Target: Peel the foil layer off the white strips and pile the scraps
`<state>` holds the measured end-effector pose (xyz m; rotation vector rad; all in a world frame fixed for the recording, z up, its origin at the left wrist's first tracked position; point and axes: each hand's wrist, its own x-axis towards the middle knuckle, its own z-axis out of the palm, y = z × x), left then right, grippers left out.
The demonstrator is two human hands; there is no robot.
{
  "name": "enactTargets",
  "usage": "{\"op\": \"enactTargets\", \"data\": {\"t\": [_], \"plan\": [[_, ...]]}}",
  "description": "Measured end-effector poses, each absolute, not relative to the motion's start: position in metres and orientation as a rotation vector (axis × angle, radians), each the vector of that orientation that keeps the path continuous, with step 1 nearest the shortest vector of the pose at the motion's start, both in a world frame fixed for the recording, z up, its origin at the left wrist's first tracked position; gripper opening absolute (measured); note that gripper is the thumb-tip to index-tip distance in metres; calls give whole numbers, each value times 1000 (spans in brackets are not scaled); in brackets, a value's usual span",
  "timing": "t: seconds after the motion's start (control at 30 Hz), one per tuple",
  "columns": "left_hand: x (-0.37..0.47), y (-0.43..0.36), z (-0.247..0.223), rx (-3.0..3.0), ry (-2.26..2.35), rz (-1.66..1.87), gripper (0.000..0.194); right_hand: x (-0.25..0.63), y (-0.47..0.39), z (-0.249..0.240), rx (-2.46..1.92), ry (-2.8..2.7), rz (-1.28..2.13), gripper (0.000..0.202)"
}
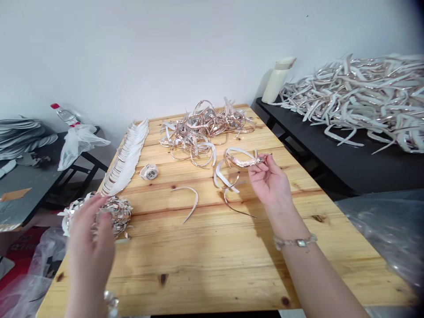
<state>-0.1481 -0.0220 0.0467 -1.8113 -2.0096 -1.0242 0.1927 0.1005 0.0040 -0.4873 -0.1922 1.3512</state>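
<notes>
Near the bench's [198,265] right edge, the right hand [271,183] pinches curved strips [244,164] between thumb and fingertips, glossy rose-gold with a pale matte one among them, bowed into a narrow loop whose long axis runs crosswise, its free end pointing to the left edge. By that left edge the left hand [91,236], thumb spread from its fingers, is over a heap of scraps [121,214], though blur hides whether they touch. Beyond the same edge, the pale marks on a red box [24,249] are too unclear to read.
</notes>
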Motion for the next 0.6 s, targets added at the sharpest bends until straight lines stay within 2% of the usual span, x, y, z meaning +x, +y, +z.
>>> {"op": "enactTargets", "data": {"t": [0.07,0.13,0.23,0.33,0.47,0.6], "plan": [[-120,-3,37,-2210,-1928,-891,31,190,99,3,-530,-156,1412,19],[-90,13,22,-2556,-1860,-609,30,186,97,2,-572,-148,1488,18],[-56,30,0,-2744,-1876,-249,32,176,90,0,-557,-215,1616,8],[-45,38,-11,-2781,-1906,-103,27,163,81,1,-567,-325,1722,7],[-56,38,-5,-2808,-1877,-164,31,148,72,3,-628,-416,1799,10],[-61,9,30,-2652,-1632,-652,27,143,68,5,-679,-406,1788,11]]}}
